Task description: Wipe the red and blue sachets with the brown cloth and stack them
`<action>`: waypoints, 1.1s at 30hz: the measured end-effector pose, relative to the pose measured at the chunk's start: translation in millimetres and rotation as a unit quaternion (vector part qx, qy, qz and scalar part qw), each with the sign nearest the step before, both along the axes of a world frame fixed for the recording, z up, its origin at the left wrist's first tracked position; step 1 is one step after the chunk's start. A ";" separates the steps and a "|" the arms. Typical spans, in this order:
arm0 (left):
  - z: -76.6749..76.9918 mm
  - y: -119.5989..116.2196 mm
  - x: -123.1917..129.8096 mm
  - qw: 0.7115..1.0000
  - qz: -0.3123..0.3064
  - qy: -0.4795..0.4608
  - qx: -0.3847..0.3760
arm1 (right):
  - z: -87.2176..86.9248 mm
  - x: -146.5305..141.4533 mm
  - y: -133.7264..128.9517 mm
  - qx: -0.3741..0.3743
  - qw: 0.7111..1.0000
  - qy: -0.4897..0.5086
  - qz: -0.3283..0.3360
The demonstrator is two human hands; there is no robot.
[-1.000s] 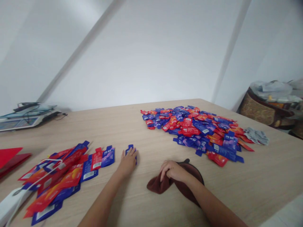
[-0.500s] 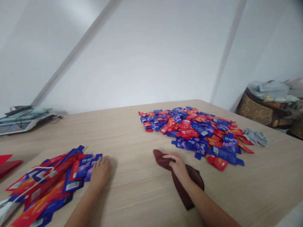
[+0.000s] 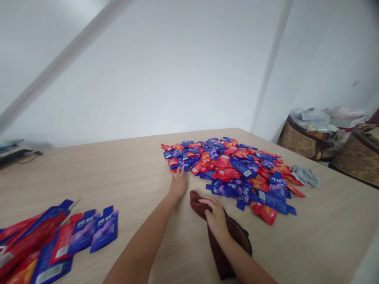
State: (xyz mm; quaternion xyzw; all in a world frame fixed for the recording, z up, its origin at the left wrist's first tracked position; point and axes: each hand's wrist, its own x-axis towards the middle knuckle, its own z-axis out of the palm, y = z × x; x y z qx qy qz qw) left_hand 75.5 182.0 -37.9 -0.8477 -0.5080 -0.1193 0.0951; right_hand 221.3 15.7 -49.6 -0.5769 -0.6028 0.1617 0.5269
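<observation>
My left hand [image 3: 179, 184] reaches to the near left edge of a pile of small red and blue packets [image 3: 225, 165]. Its fingers are stretched out, with the tips at a blue packet. My right hand [image 3: 215, 215] is closed on a maroon cloth [image 3: 196, 202] lying on the table just in front of the pile. Under my right wrist the cloth continues beside a round, black-edged maroon part [image 3: 241, 233]. To the left, several flat blue and red packets [image 3: 105, 228] lie overlapping in another heap.
A pale wooden table [image 3: 118, 169] stands against a white wall. Grey crumpled cloth [image 3: 306, 175] sits at the pile's right end. Back left is a dark device with a cable [image 3: 29, 156]. Beyond the table's right edge, patterned chairs [image 3: 299, 136] carry plastic bags.
My left hand has left the packets at the left and moved right to the big pile. My right hand stays on the maroon cloth. The view has turned right.
</observation>
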 end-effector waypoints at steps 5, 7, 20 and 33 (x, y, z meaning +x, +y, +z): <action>0.7 22.4 18.1 1.000 0.003 0.023 -0.010 | -2.1 1.6 4.2 -0.005 1.000 -0.008 0.010; -1.3 15.4 15.3 1.000 -0.001 0.022 -0.011 | -2.3 1.5 4.6 -0.003 1.000 -0.001 0.007; 3.7 -208.1 -69.5 0.969 -0.193 -0.066 -0.139 | 18.2 -10.8 -22.5 0.039 0.997 0.017 0.060; 5.9 -248.6 -82.3 0.966 -0.173 -0.101 -0.161 | 21.6 3.0 -2.7 -0.046 0.974 -0.196 0.106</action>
